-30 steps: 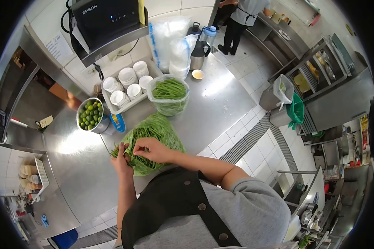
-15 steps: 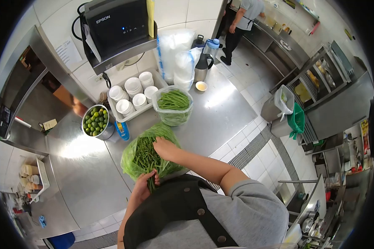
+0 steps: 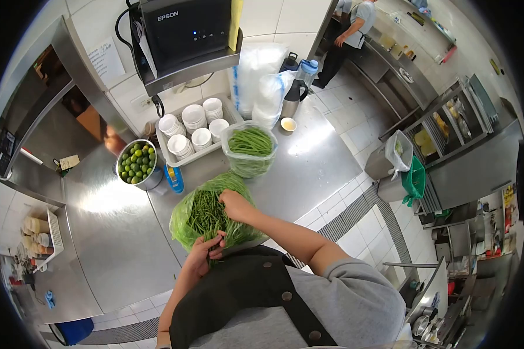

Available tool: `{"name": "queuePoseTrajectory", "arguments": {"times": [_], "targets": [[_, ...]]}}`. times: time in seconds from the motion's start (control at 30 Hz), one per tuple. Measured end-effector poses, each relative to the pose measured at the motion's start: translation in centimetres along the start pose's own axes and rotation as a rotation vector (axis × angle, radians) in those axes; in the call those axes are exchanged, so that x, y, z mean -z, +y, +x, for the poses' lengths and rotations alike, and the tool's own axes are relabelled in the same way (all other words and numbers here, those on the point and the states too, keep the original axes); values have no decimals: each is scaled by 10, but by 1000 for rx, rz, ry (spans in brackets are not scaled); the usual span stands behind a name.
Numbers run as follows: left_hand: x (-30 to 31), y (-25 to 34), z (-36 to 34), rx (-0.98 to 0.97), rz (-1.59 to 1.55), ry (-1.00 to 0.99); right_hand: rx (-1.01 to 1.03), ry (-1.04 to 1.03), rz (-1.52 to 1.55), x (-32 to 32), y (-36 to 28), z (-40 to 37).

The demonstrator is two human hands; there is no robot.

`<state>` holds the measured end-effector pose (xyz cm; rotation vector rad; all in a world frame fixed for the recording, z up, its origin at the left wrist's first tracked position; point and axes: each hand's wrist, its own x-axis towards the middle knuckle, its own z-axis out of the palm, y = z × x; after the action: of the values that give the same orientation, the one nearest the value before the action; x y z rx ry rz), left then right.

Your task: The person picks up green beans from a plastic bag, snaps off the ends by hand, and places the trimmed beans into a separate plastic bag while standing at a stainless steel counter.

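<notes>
Holding green stalks [image 3: 206,213] at the green bag's [image 3: 181,220] near side, the left hand [image 3: 206,250] has a closed grip, apparently to bunch them; the right hand's [image 3: 237,206] grip, farther in, cannot be determined; the bag lies open on the bench [image 3: 119,250], presumably for access

The beans [image 3: 204,210] are dark green, their bag [image 3: 181,218] light green, the apron [image 3: 233,288] black.

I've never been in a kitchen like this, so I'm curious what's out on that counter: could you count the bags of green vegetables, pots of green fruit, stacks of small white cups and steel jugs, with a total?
Bags of green vegetables: 2
Pot of green fruit: 1
Stacks of small white cups: 6
Steel jug: 1
Total: 10
</notes>
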<state>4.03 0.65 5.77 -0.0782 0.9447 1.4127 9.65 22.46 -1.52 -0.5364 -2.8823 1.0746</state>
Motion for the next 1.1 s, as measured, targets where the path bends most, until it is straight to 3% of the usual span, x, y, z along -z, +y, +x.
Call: {"name": "queuePoseTrajectory", "arguments": {"times": [0.17,0.37,0.43,0.57,0.67,0.77,0.97,1.1], "targets": [[1,5,3,25,29,19,-36,-67,158,7,-2,7],[8,10,10,-31,-18,82,71,294,355,30,-28,6],[16,11,17,-91,-130,141,64,256,416,40,-32,7],[-1,33,24,-447,123,345,58,111,691,57,-48,3],[-7,46,23,-526,355,396,-19,-8,919,63,-68,-3],[-17,49,25,-496,528,468,86,174,740,64,-81,-8],[-4,33,44,-661,570,418,81,166,786,50,-63,-6],[-3,31,39,-586,611,403,154,190,542,54,-62,-13]]}}
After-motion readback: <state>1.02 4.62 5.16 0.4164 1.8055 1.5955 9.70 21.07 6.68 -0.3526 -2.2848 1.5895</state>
